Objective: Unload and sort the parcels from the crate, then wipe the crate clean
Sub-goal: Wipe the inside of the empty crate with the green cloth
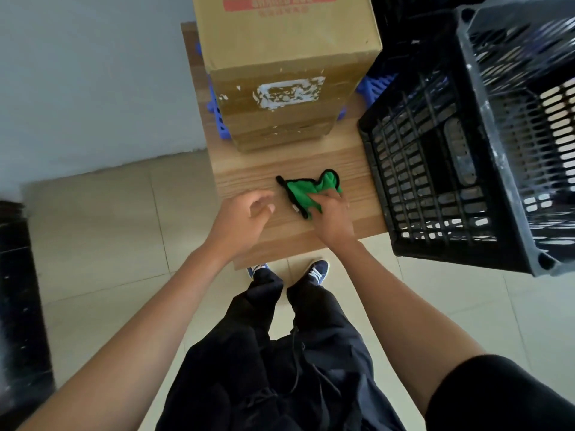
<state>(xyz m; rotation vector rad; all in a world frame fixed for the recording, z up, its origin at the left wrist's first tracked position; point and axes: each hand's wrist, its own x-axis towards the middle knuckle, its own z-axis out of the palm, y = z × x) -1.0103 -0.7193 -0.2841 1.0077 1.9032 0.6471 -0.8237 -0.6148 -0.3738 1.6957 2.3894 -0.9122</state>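
A green cloth (303, 191) with black edging lies crumpled on the wooden table (249, 175). My right hand (331, 216) grips its near right part, fingers curled into the fabric. Just left of the cloth my left hand (245, 217) hovers over the table, fingers loosely curled and holding nothing. A black slatted plastic crate (441, 169) lies tipped on its side at the right, its open side toward me, overhanging the table's right edge. I see nothing inside it. A tall brown cardboard box (280, 73) with a torn white label stands at the back of the table.
Blue plastic pieces (219, 119) stick out beneath the cardboard box on both sides. A dark object (18, 306) stands on the tiled floor at the left edge. My legs and shoes are below the table's near edge. A pale wall runs along the left.
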